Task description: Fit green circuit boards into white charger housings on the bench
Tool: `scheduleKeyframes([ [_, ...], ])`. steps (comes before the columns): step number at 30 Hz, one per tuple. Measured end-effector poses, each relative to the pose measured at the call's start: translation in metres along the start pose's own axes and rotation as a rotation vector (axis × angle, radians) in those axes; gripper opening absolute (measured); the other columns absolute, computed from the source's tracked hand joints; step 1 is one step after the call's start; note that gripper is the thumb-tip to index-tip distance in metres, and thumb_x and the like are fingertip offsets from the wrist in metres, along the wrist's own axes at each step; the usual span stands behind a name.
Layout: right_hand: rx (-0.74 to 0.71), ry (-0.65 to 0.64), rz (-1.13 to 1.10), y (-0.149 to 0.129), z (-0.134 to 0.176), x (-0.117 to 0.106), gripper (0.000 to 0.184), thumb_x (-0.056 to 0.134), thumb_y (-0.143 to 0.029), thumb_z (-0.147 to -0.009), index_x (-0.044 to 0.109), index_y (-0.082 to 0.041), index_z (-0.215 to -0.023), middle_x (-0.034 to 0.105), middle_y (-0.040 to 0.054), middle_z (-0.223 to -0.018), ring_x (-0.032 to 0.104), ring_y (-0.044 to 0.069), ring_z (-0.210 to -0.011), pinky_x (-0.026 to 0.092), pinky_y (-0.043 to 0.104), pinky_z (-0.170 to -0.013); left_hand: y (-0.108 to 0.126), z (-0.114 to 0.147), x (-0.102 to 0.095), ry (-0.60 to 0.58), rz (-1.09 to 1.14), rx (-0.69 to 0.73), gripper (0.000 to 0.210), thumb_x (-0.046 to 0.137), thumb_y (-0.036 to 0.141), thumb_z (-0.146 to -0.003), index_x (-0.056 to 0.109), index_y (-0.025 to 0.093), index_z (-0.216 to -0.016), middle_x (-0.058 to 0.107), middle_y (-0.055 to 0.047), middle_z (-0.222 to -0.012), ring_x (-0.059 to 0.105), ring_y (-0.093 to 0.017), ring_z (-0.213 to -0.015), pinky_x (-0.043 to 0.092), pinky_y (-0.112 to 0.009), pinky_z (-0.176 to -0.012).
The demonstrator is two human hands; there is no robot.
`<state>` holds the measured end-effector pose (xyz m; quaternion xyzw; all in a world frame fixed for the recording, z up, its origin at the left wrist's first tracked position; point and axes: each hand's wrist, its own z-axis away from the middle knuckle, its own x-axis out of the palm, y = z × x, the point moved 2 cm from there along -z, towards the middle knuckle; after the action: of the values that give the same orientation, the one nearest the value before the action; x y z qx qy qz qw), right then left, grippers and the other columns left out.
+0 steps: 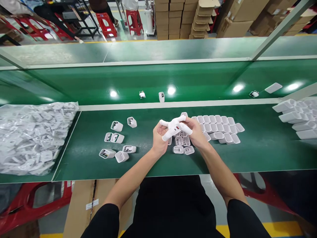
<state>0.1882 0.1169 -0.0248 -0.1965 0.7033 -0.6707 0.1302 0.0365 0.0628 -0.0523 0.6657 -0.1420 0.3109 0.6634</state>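
Observation:
White covers sheathe some of the fingers on both hands. My left hand [159, 140] and my right hand [195, 132] meet over the middle of the bench, closed round a small white charger [175, 129] whose end face shows dark slots and a red spot. Fingers hide much of its body. Just below my hands stand several white chargers [178, 150] with slotted end faces. Right of my right hand are rows of open white charger housings [220, 127]. On the left, several housings [117, 126] lie apart, some with circuit parts visible inside.
A clear plastic bag [32, 138] full of white pieces covers the left end of the green bench [84, 165]. More housings [307, 122] are stacked far right. Along the back ledge sit a small circuit board [142, 95], one charger [161, 97] and a flat white cover [273, 87].

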Motion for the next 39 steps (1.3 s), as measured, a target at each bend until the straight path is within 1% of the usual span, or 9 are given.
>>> scheduleKeyframes([
  [8, 0.04, -0.028, -0.074, -0.009, -0.001, 0.004, 0.039, 0.098, -0.057, -0.083, 0.082, -0.022, -0.088, 0.077, 0.0021, -0.086, 0.07, 0.019, -0.078, 0.06, 0.033, -0.07, -0.015, 0.012, 0.003, 0.066, 0.022, 0.057, 0.073, 0.11, 0.067, -0.059, 0.062, 0.022, -0.088, 0.074, 0.002, -0.087, 0.074, -0.015, -0.079, 0.066, -0.031, -0.08],
  [15, 0.018, -0.071, -0.079, -0.015, 0.0, -0.01, 0.037, 0.094, -0.055, -0.087, 0.079, -0.021, -0.084, 0.069, -0.0015, -0.077, 0.061, 0.014, -0.069, 0.054, 0.031, -0.067, -0.025, 0.03, 0.033, 0.104, 0.082, 0.109, 0.065, 0.11, 0.063, -0.062, 0.071, 0.025, -0.098, 0.082, -0.001, -0.102, 0.08, -0.02, -0.096, 0.068, -0.041, -0.101],
  [21, -0.033, -0.029, -0.065, -0.019, 0.002, -0.013, 0.042, 0.092, -0.062, -0.088, 0.078, -0.022, -0.085, 0.074, 0.0011, -0.083, 0.07, 0.019, -0.08, 0.056, 0.034, -0.075, -0.028, 0.035, 0.046, 0.076, 0.106, 0.123, 0.054, 0.102, 0.064, -0.076, 0.074, 0.025, -0.1, 0.084, -0.004, -0.111, 0.082, -0.024, -0.107, 0.065, -0.046, -0.112],
  [24, -0.093, 0.114, 0.029, -0.017, 0.001, -0.019, 0.048, 0.08, -0.072, -0.095, 0.081, -0.024, -0.097, 0.079, 0.0039, -0.095, 0.073, 0.023, -0.09, 0.057, 0.039, -0.086, -0.016, -0.002, 0.037, 0.047, -0.073, 0.198, 0.058, 0.106, 0.061, -0.072, 0.07, 0.024, -0.098, 0.082, -0.003, -0.105, 0.083, -0.023, -0.101, 0.067, -0.042, -0.102],
  [27, -0.151, 0.333, 0.197, -0.011, -0.002, -0.027, 0.051, 0.07, -0.075, -0.1, 0.081, -0.025, -0.106, 0.081, 0.0048, -0.101, 0.071, 0.024, -0.094, 0.054, 0.042, -0.093, 0.009, -0.072, 0.022, 0.027, -0.531, 0.316, 0.059, 0.111, 0.044, -0.067, 0.064, 0.023, -0.097, 0.081, -0.004, -0.104, 0.084, -0.024, -0.098, 0.068, -0.037, -0.091],
  [30, -0.167, 0.383, 0.249, -0.004, -0.006, -0.031, 0.048, 0.065, -0.071, -0.103, 0.081, -0.025, -0.107, 0.08, 0.0055, -0.103, 0.068, 0.024, -0.094, 0.052, 0.043, -0.093, 0.034, -0.142, 0.002, 0.091, -1.234, 0.319, 0.045, 0.099, 0.024, -0.085, 0.067, 0.022, -0.117, 0.079, -0.01, -0.121, 0.083, -0.026, -0.111, 0.068, -0.039, -0.098],
  [32, -0.17, 0.37, 0.259, 0.0, -0.007, -0.031, 0.044, 0.066, -0.066, -0.103, 0.08, -0.025, -0.105, 0.079, 0.0054, -0.101, 0.067, 0.024, -0.093, 0.051, 0.042, -0.091, 0.045, -0.172, -0.011, 0.126, -1.424, 0.305, 0.047, 0.091, 0.007, -0.086, 0.069, 0.019, -0.126, 0.075, -0.016, -0.135, 0.08, -0.032, -0.124, 0.064, -0.046, -0.11],
  [35, -0.176, 0.356, 0.282, 0.003, -0.007, -0.03, 0.04, 0.066, -0.061, -0.103, 0.08, -0.024, -0.105, 0.079, 0.0052, -0.1, 0.066, 0.024, -0.092, 0.05, 0.041, -0.09, 0.049, -0.192, -0.023, 0.119, -1.548, 0.278, 0.05, 0.086, 0.002, -0.088, 0.072, 0.018, -0.134, 0.069, -0.019, -0.147, 0.078, -0.034, -0.129, 0.062, -0.052, -0.114],
  [39, -0.187, 0.348, 0.308, 0.005, -0.006, -0.03, 0.036, 0.065, -0.056, -0.105, 0.08, -0.024, -0.105, 0.079, 0.005, -0.101, 0.068, 0.024, -0.093, 0.05, 0.041, -0.09, 0.04, -0.196, -0.024, 0.052, -1.693, 0.268, 0.039, 0.079, 0.036, -0.107, 0.071, 0.019, -0.142, 0.071, -0.014, -0.149, 0.074, -0.029, -0.128, 0.066, -0.052, -0.109],
])
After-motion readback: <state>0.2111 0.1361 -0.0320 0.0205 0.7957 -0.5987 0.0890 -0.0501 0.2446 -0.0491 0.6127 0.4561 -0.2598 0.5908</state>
